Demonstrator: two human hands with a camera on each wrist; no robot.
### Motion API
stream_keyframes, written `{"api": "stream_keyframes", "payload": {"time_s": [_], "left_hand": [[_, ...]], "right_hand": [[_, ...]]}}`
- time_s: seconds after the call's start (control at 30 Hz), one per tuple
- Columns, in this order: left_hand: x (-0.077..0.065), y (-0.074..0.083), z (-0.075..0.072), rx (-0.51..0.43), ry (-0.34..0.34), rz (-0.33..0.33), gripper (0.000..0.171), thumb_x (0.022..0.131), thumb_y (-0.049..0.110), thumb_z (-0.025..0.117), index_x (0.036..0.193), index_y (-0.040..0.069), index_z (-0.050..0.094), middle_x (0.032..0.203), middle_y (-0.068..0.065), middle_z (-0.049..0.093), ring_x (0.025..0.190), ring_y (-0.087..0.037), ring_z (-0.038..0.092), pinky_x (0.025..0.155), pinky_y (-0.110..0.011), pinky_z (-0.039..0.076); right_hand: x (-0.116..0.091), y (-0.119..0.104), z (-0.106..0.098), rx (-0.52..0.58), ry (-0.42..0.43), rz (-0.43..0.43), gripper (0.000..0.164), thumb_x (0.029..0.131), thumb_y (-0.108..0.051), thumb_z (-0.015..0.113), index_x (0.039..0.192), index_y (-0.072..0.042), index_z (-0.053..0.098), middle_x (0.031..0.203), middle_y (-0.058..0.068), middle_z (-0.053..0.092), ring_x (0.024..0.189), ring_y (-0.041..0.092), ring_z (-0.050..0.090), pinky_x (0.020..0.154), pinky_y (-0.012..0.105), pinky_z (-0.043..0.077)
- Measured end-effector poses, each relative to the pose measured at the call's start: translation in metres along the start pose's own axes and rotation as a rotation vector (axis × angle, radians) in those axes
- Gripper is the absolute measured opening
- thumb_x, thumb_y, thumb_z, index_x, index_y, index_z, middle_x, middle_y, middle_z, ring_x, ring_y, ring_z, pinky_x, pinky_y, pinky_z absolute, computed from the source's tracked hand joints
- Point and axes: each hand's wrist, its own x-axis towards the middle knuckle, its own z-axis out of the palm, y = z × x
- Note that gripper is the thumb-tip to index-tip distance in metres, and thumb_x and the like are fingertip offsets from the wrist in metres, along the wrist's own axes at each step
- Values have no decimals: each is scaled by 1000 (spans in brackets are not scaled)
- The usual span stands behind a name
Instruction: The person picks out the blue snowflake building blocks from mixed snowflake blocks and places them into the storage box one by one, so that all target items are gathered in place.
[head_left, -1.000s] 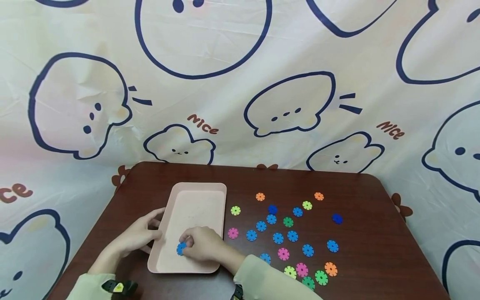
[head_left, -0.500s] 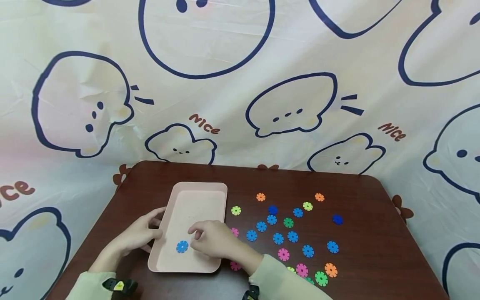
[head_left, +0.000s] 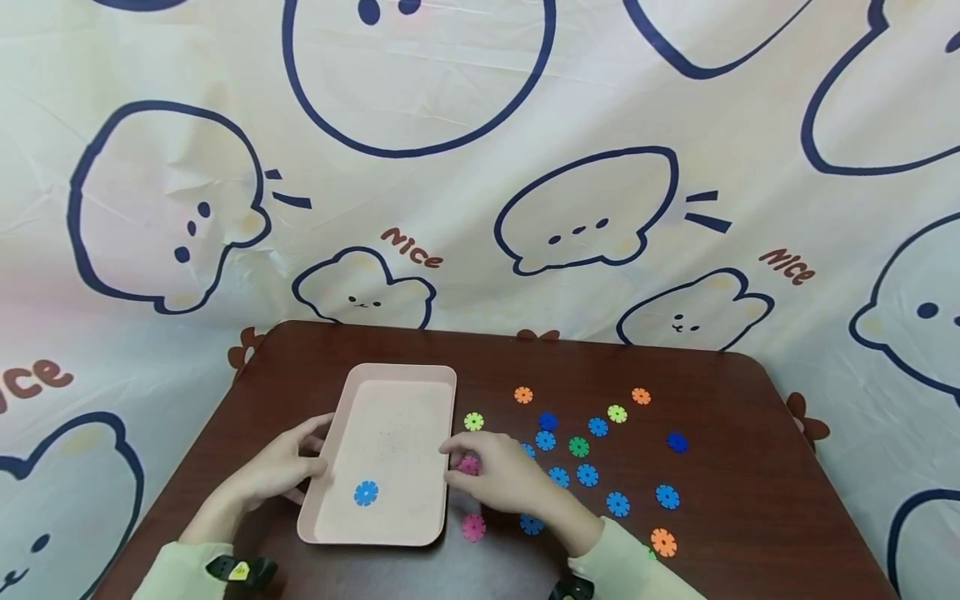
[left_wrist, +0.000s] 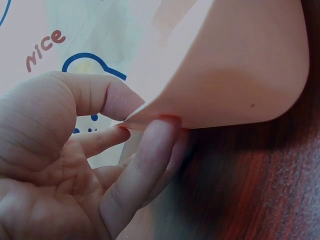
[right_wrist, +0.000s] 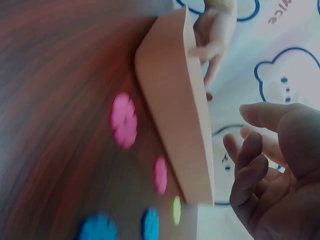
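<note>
A shallow pale pink tray (head_left: 397, 417) stands on the table, with one blue notched disc (head_left: 366, 493) lying flat in its near half. My left hand (head_left: 277, 471) holds the tray's left side; in the left wrist view the thumb and fingers pinch its rim (left_wrist: 200, 30). Over the tray's right edge hovers my right hand (head_left: 498, 471), thumb and index finger apart and nothing between them. Beneath that hand a pink disc (head_left: 468, 463) partly shows, and a second pink disc (head_left: 473, 527) lies nearer. The right wrist view has the hand (right_wrist: 280, 170) above the tray's side wall (right_wrist: 172, 100).
Several more notched discs are spread over the dark wooden table (head_left: 720, 500) right of the tray, such as an orange one (head_left: 663, 542), a green one (head_left: 578, 447) and a dark blue one (head_left: 677, 442). The right forearm covers some. A patterned cloth (head_left: 465, 200) hangs behind.
My right hand lets go of the blue disc, leaving it in the tray, and moves right to the tray's right edge. The left hand keeps its hold on the tray.
</note>
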Motion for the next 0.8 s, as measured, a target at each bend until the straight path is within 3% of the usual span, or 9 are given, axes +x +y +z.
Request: {"api": "stream_keyframes", "payload": {"time_s": [0.13, 0.2, 0.37, 0.43, 0.67, 0.8], "left_hand": [[-1, 2, 0, 2, -1, 3, 79, 89, 2, 65, 160, 3, 30, 122, -26, 54, 82, -28, 69, 58, -49, 62], [-2, 2, 0, 2, -1, 5, 79, 89, 2, 65, 160, 3, 30, 122, -27, 54, 82, -29, 69, 58, -49, 62], [-1, 1, 0, 4, -1, 9, 79, 89, 2, 64, 160, 3, 30, 122, -26, 54, 83, -29, 69, 58, -49, 62], [-1, 1, 0, 7, 1, 10, 79, 89, 2, 65, 160, 3, 30, 123, -26, 54, 84, -28, 69, 58, -49, 62], [0, 0, 1, 14, 5, 7, 79, 89, 2, 66, 160, 4, 30, 123, -26, 54, 85, -29, 68, 59, -49, 62], [0, 1, 2, 21, 7, 2, 78, 89, 2, 65, 160, 4, 31, 123, -26, 55, 86, -28, 68, 59, -48, 62]], "right_hand": [[-13, 20, -13, -24, 24, 31, 30, 97, -25, 75, 125, -18, 73, 102, -13, 68, 82, 8, 65, 71, 26, 55], [-18, 31, -18, -31, 38, 47, 30, 97, -26, 75, 125, -18, 73, 105, -10, 70, 82, 9, 65, 72, 27, 55], [-27, 55, -26, -55, 62, 90, 32, 96, -26, 76, 126, -15, 72, 106, -6, 69, 54, 9, 49, 54, 27, 47], [-30, 61, -28, -66, 65, 105, 32, 96, -27, 76, 125, -15, 73, 106, -6, 68, 53, 9, 48, 53, 27, 47], [-33, 72, -29, -111, 71, 120, 31, 93, -30, 80, 120, -17, 74, 102, -6, 65, 84, 11, 59, 71, 29, 52], [-33, 76, -25, -137, 71, 127, 32, 90, -33, 82, 117, -18, 75, 101, -7, 63, 88, 11, 58, 75, 30, 52]]}}
